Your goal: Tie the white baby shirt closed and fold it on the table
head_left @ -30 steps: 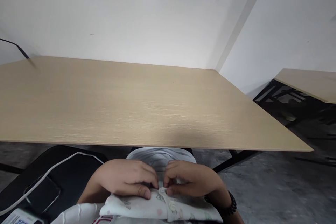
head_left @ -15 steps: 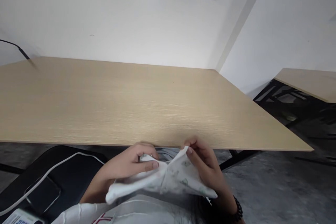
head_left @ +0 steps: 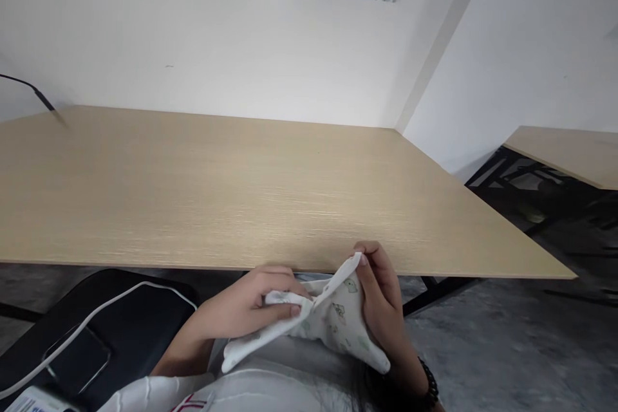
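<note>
one left hand (head_left: 258, 302), one right hand (head_left: 382, 293), fingers of both grip one printed cloth (head_left: 342, 318), one wide table (head_left: 232, 187) ahead, one smaller-looking table (head_left: 574, 151) right, one cable (head_left: 145, 283) near left

Soft, matt printed cloth (head_left: 335, 325). The wood-look tabletop (head_left: 241, 187) is finely grained with a faint sheen; the wall (head_left: 241, 51) is smooth and matt, the floor (head_left: 483, 347) dull and mottled. The cable (head_left: 143, 283) looks like plastic.
</note>
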Tool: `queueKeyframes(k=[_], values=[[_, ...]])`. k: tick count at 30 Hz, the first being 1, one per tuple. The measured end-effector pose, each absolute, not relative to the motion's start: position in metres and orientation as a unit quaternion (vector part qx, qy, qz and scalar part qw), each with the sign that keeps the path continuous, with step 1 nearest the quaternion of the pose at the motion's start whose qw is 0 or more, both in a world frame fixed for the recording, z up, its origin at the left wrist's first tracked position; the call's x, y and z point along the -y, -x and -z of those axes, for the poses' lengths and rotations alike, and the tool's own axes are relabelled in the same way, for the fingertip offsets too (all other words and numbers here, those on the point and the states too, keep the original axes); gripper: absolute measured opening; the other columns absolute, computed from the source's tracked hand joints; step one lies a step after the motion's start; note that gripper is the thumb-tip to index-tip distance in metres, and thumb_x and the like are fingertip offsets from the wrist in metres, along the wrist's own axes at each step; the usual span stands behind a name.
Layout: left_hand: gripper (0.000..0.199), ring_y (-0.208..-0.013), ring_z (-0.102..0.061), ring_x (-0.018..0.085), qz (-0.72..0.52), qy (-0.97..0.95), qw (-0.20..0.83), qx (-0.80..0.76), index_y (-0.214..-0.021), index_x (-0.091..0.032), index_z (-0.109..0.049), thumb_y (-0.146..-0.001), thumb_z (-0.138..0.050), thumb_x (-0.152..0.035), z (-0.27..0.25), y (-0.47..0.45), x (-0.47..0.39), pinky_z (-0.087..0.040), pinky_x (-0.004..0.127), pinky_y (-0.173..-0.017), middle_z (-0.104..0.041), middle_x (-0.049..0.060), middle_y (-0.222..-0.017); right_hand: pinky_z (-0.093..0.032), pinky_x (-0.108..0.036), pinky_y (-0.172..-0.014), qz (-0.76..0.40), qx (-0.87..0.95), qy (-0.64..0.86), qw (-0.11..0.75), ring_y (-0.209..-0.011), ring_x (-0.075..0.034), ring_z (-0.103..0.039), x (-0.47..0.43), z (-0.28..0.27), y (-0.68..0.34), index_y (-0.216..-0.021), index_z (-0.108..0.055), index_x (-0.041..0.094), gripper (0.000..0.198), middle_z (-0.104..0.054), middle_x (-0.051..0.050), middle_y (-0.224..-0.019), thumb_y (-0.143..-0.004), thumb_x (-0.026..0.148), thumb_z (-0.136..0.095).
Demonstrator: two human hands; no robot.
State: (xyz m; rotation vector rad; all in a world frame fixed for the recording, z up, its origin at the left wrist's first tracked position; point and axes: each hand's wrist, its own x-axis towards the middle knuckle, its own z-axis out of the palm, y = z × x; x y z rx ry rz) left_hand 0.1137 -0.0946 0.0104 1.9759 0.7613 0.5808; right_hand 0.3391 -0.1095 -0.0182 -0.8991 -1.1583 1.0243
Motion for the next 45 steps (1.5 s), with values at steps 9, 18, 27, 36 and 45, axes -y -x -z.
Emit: queueKeyframes(k=[9, 18, 27, 36, 45], values=[[0.029, -0.057, -0.04, 0.01, -0.451, -0.59, 0.557, -0.373, -0.079, -0.017, -0.059, -0.088, -0.063, -0.044, 0.01, -0.086, 0.09, -0.03, 0.021, -0.053, -0.047, -0.003, -0.065, -0.042, -0.023, -0.057, -0.503, 0.351, 0.293, 0.734, -0.062, -0.012, -0.046, 0.101, 0.011, -0.355, -0.088, -0.05, 0.026, 0.012, -0.041, 0.003, -0.074, -0.095, 0.033, -0.055], [0.032, -0.062, -0.035, 0.012, -0.381, -0.622, 0.577, -0.367, -0.075, -0.018, -0.049, -0.094, -0.047, -0.044, 0.007, -0.103, 0.095, -0.03, 0.023, -0.057, -0.04, -0.003, -0.069, -0.045, -0.027, -0.069, -0.427, 0.61, 0.359, 0.562, -0.076, -0.016, -0.055, 0.103, 0.007, -0.357, -0.107, -0.059, 0.024, 0.015, -0.059, -0.002, -0.085, -0.094, 0.032, -0.058], [0.019, -0.077, -0.044, 0.014, -0.33, -0.713, 0.529, -0.322, -0.096, -0.021, -0.048, -0.094, -0.057, -0.037, 0.005, -0.114, 0.101, -0.038, 0.026, -0.067, -0.047, 0.001, -0.092, -0.047, -0.027, -0.077, -0.304, 0.801, 0.41, 0.312, -0.085, -0.016, -0.064, 0.107, 0.004, -0.338, -0.095, -0.066, 0.022, 0.009, -0.07, -0.002, -0.091, -0.092, 0.018, -0.059], [0.033, -0.065, -0.045, 0.009, -0.404, -0.642, 0.552, -0.346, -0.085, -0.019, -0.045, -0.082, -0.073, -0.036, 0.017, -0.12, 0.094, -0.037, 0.023, -0.06, -0.05, -0.003, -0.08, -0.051, -0.021, -0.064, -0.269, 0.766, 0.391, 0.434, -0.071, -0.014, -0.068, 0.108, 0.007, -0.336, -0.084, -0.07, 0.021, 0.005, -0.075, -0.001, -0.078, -0.087, 0.025, -0.07], [0.043, -0.057, -0.032, 0.008, -0.421, -0.673, 0.464, -0.394, -0.071, -0.02, -0.036, -0.076, -0.076, -0.036, 0.012, -0.123, 0.101, -0.027, 0.022, -0.054, -0.037, -0.007, -0.064, -0.051, -0.025, -0.066, -0.3, 0.804, 0.29, 0.423, -0.072, -0.016, -0.068, 0.11, 0.009, -0.34, -0.091, -0.069, 0.021, 0.005, -0.074, -0.005, -0.081, -0.09, 0.019, -0.064]])
